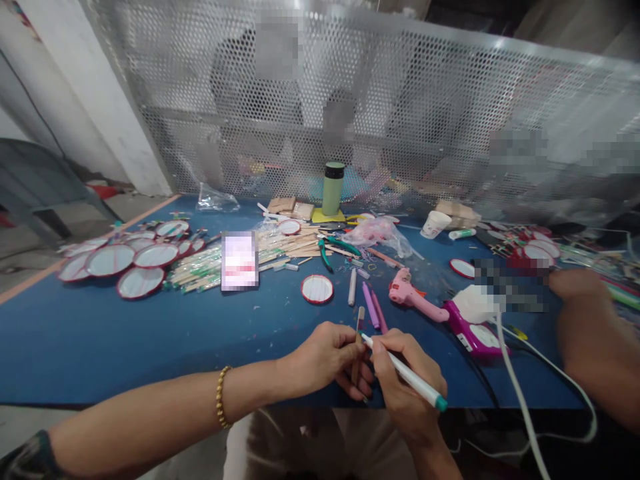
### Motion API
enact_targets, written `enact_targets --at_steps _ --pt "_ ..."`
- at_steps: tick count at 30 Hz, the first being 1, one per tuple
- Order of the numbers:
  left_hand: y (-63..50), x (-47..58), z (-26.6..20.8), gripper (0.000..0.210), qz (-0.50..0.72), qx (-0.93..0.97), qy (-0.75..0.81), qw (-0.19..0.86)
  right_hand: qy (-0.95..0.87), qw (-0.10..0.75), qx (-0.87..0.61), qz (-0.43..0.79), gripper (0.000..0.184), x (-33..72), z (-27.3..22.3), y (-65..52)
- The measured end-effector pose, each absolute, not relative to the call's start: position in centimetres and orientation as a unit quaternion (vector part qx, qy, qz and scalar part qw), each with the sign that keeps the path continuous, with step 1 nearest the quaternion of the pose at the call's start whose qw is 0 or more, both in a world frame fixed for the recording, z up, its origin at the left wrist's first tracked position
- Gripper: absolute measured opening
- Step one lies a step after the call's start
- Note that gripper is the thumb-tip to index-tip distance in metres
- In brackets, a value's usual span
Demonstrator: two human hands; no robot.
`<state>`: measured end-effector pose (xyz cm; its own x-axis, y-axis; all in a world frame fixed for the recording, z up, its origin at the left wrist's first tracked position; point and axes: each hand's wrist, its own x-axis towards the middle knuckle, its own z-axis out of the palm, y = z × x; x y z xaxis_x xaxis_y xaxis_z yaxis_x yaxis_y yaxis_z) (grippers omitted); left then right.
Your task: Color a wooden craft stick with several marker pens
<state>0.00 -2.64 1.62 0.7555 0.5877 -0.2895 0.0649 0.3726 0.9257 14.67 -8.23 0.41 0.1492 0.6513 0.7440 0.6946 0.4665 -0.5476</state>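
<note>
Near the front edge of the blue table, my left hand (333,357) pinches a small wooden stick (358,333) held roughly upright. My right hand (407,377) grips a white marker pen (413,381) with a green end. The marker's tip meets or nearly meets the stick; I cannot tell if it touches. Just beyond my hands lie a purple marker (371,305) and a grey-white marker (352,287). A round white disc with a red rim (317,289) lies flat beyond my left hand.
A pink glue gun (417,297) and a purple power unit (475,330) with cables are at right, beside another person's arm (595,333). Red-rimmed discs (110,260), a lit phone (240,261), wooden sticks (295,243), green-handled pliers (326,255), a paper cup (435,225) and a green bottle (333,190) stand farther back.
</note>
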Motion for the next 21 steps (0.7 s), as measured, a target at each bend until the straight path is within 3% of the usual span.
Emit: enact_targets --at_steps 21 --pt "-2.65 -0.06 1.80 0.052 0.168 0.542 0.304 0.765 -0.642 0.561 -0.522 -0.019 0.011 14.35 0.22 -8.34"
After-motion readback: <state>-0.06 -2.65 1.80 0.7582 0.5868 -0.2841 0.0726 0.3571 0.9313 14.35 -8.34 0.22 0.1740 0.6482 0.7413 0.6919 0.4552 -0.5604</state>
